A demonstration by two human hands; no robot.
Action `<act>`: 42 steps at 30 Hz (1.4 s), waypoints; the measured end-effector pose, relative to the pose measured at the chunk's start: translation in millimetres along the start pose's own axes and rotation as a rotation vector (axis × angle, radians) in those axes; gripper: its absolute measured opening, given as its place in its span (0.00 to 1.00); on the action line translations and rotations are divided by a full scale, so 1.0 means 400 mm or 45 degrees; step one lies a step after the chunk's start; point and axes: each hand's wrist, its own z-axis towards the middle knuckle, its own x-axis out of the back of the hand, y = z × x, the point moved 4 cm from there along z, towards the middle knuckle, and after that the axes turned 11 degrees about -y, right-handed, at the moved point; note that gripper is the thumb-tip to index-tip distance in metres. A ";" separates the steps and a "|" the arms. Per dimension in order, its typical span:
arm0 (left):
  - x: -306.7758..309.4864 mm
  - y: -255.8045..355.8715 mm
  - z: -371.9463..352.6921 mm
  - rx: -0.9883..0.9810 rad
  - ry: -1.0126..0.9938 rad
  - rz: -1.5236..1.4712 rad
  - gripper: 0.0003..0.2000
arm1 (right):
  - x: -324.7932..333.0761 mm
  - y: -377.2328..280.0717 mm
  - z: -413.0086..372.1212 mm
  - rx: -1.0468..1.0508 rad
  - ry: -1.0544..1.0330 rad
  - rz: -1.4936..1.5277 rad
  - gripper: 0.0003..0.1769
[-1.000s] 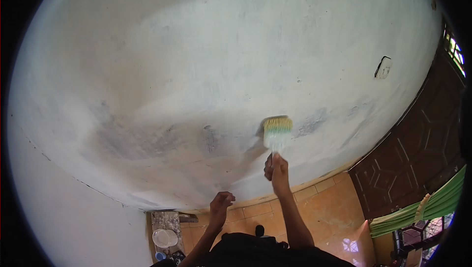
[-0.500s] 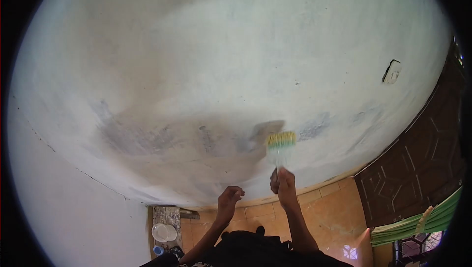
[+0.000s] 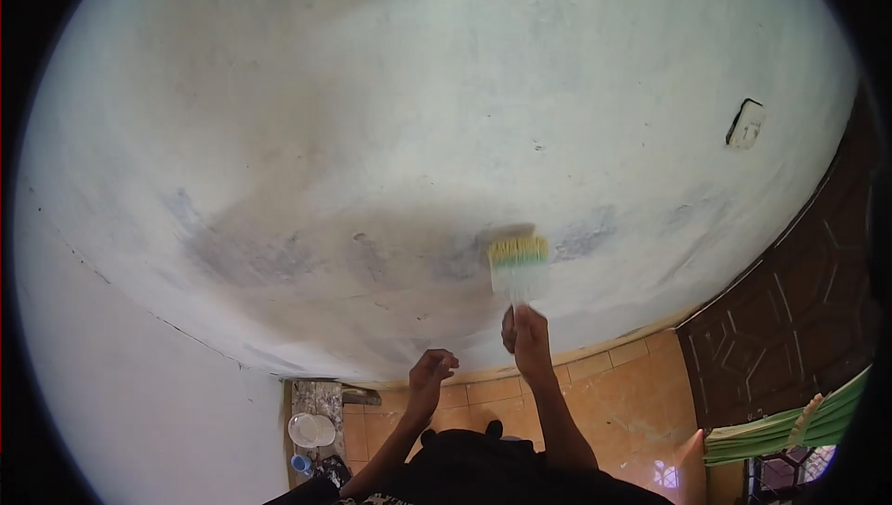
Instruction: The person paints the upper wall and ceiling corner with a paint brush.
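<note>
My right hand [image 3: 530, 338] grips the handle of a wide paintbrush [image 3: 518, 268], its fingers wrapped round it. The brush points up, and its yellow and green bristles are right at the white wall [image 3: 576, 170]; their shadow falls just above the tips. Grey, scuffed patches [image 3: 585, 234] lie to either side of the brush. My left hand [image 3: 432, 377] hovers low in front of the wall, left of the brush. Its fingers are loosely curled, with a small gap to the thumb and nothing seen in them.
At lower left a paint-spattered bench [image 3: 318, 397] bears a white tub [image 3: 312, 430] and a blue cup [image 3: 300, 463]. A switch plate [image 3: 745, 124] sits on the wall at right. Beyond the orange tiled floor [image 3: 604, 403] stand a dark panelled door [image 3: 776, 310] and a green curtain [image 3: 790, 431].
The brush in my right hand has moved slightly up and left along the wall. My left hand stays nearly where it was. The view has shifted a little.
</note>
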 end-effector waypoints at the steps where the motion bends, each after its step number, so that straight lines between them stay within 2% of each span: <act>1: -0.006 0.005 0.002 -0.001 -0.003 0.008 0.07 | -0.001 -0.021 0.033 0.002 0.011 -0.016 0.26; 3: -0.019 0.002 0.013 -0.013 -0.005 0.016 0.08 | 0.014 -0.001 0.049 0.005 0.034 -0.130 0.26; 6: -0.042 -0.013 0.017 -0.032 0.006 0.000 0.08 | 0.081 0.193 0.009 -0.058 0.033 -0.380 0.27; 7: -0.052 -0.013 0.020 -0.050 0.014 -0.015 0.08 | 0.084 0.241 -0.030 -0.069 0.036 -0.355 0.27; 8: -0.061 -0.011 0.026 -0.074 0.024 -0.027 0.08 | 0.082 0.259 -0.072 -0.190 0.053 -0.327 0.27; 9: -0.067 -0.013 0.027 -0.078 0.037 -0.029 0.08 | 0.079 0.257 -0.096 -0.306 0.071 -0.297 0.26; 12: -0.086 -0.020 0.028 -0.087 0.070 -0.025 0.08 | 0.060 0.127 -0.085 -0.232 0.016 -0.020 0.27; 15: -0.112 -0.023 0.027 -0.088 0.070 -0.017 0.08 | 0.059 -0.018 -0.016 -0.114 -0.044 0.010 0.25; 17: -0.126 -0.023 0.026 -0.102 0.067 -0.010 0.08 | 0.073 -0.039 0.023 -0.135 -0.065 -0.017 0.26; 19: -0.139 -0.025 0.024 -0.100 0.093 -0.022 0.08 | 0.096 -0.001 0.032 -0.137 -0.060 -0.181 0.28; 21: -0.146 -0.028 0.024 -0.103 0.102 -0.032 0.08 | 0.148 0.152 0.003 -0.113 -0.019 -0.483 0.29; 22: -0.150 -0.032 0.022 -0.104 0.102 -0.040 0.08 | 0.162 0.221 -0.030 -0.234 -0.019 -0.518 0.31; 23: -0.154 -0.037 0.020 -0.106 0.105 -0.048 0.08 | 0.167 0.276 -0.069 -0.186 -0.001 -0.387 0.27; 25: -0.154 -0.045 0.008 -0.107 0.111 -0.059 0.08 | 0.141 0.261 -0.120 -0.278 0.033 -0.184 0.26; 28: -0.143 -0.042 0.004 -0.085 0.117 -0.041 0.08 | 0.126 0.144 -0.068 0.022 -0.022 -0.277 0.26; 29: -0.138 -0.042 -0.001 -0.070 0.117 -0.031 0.08 | 0.104 0.069 -0.047 0.029 -0.022 -0.095 0.26; 31: -0.123 -0.033 -0.006 -0.059 0.111 -0.016 0.08 | 0.076 -0.041 0.003 -0.006 -0.043 -0.065 0.26; 35: -0.094 -0.017 -0.007 -0.045 0.099 0.006 0.07 | 0.107 0.086 0.063 -0.015 -0.029 -0.064 0.27; 37: -0.081 -0.007 0.000 -0.071 0.077 0.021 0.07 | 0.111 0.197 0.009 -0.115 -0.003 -0.098 0.27; 40: -0.081 -0.006 0.007 -0.099 0.043 0.034 0.06 | 0.100 0.252 -0.091 -0.441 0.065 0.081 0.29; 42: -0.079 -0.001 0.028 -0.130 0.005 0.059 0.06 | 0.097 0.213 -0.081 -0.278 0.095 0.062 0.29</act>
